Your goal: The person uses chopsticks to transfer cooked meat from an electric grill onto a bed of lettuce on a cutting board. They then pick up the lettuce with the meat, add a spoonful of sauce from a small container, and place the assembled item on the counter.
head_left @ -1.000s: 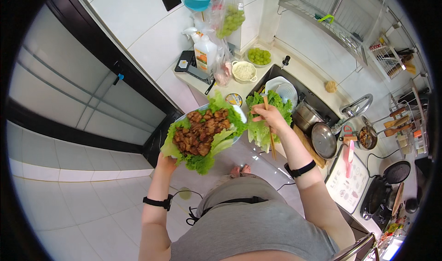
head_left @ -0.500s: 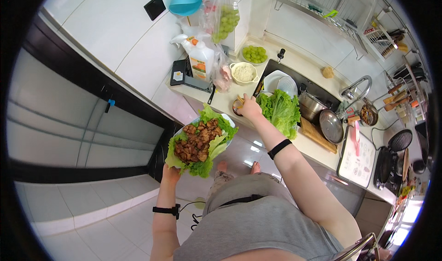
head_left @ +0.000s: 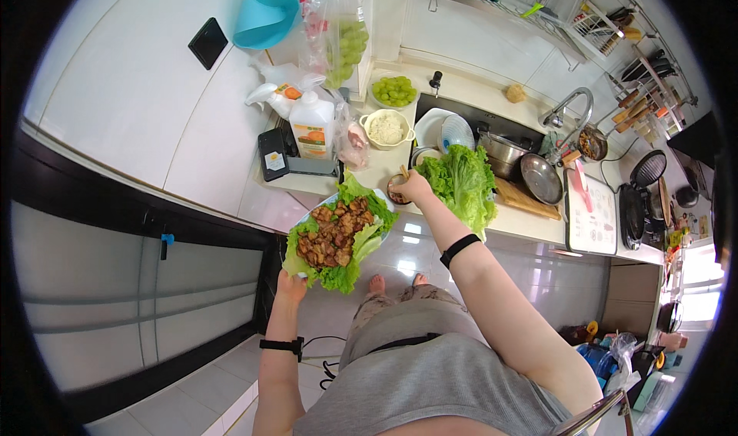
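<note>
My left hand (head_left: 293,285) grips the near edge of a pale plate (head_left: 382,198) and holds it up beside the counter. Green lettuce leaves (head_left: 338,276) line the plate, and browned chunks of meat (head_left: 334,232) are heaped on them. At the counter's front edge, the fingers of my right hand (head_left: 416,187) close on the rim of a small dark round bowl (head_left: 397,192) with something brown in it. A short tan stick-like piece (head_left: 403,172) shows by those fingers; its kind is unclear. A large bunch of lettuce (head_left: 463,182) lies just right of that hand.
Behind the hands stand a cream two-handled bowl (head_left: 387,129) of white food, a bowl of green grapes (head_left: 394,92) and a white jug (head_left: 311,121). The sink holds dishes and a pot (head_left: 503,157). Rightward are a cutting board (head_left: 526,198) and a metal lid (head_left: 542,179).
The whole view has swung, so the counter things sit further left. My right hand and the small bowl have shifted slightly right relative to the cream bowl. The left hand still holds the plate.
</note>
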`<state>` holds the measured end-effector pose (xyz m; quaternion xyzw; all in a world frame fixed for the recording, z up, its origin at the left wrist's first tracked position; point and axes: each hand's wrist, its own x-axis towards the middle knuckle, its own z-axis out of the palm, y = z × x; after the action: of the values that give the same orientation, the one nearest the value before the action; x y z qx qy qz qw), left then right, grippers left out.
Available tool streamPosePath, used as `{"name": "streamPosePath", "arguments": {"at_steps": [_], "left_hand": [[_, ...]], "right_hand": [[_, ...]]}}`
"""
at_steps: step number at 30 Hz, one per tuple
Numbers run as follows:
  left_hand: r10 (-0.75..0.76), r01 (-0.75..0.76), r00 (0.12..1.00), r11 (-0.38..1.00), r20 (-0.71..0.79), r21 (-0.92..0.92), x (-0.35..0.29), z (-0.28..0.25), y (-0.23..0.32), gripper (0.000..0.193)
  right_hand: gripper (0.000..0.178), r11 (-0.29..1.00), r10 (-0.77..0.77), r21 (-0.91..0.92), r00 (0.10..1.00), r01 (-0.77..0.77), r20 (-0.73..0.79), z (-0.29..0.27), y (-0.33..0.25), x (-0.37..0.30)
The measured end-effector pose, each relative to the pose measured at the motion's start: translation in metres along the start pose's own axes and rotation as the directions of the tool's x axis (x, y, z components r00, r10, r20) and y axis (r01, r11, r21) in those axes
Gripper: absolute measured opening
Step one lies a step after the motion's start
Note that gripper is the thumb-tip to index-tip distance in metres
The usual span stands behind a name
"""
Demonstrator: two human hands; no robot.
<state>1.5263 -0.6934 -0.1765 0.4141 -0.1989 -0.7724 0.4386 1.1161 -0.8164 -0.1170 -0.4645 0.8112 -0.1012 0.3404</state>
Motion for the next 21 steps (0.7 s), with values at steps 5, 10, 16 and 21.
{"name": "streamPosePath", "arguments": {"at_steps": [5, 10, 16, 21], "left_hand": [[0.026, -0.026, 0.998, 1.0, 0.058, -0.015, 0.017, 0.002, -0.004, 0.034], [0.009, -0.009, 1.0, 1.0, 0.024, 0.0, 0.027, 0.005, 0.001, 0.034], [-0.055, 0.057, 0.996, 0.998, 0.07, -0.018, 0.033, 0.017, 0.004, 0.031], [-0.133, 0.142, 0.987, 0.984, 0.092, -0.111, 0.055, 0.027, -0.011, 0.034]], "right_hand": [[0.078, 0.996, -0.037, -0.086, 0.996, 0.03, -0.085, -0.001, 0.003, -0.019], [0.09, 0.929, -0.095, -0.357, 0.995, 0.098, 0.026, -0.007, -0.008, -0.034], [0.079, 0.951, -0.082, -0.302, 0.996, 0.072, -0.021, -0.032, -0.023, -0.045], [0.089, 0.977, -0.186, -0.136, 0.971, 0.166, -0.152, -0.084, -0.028, -0.084]]}}
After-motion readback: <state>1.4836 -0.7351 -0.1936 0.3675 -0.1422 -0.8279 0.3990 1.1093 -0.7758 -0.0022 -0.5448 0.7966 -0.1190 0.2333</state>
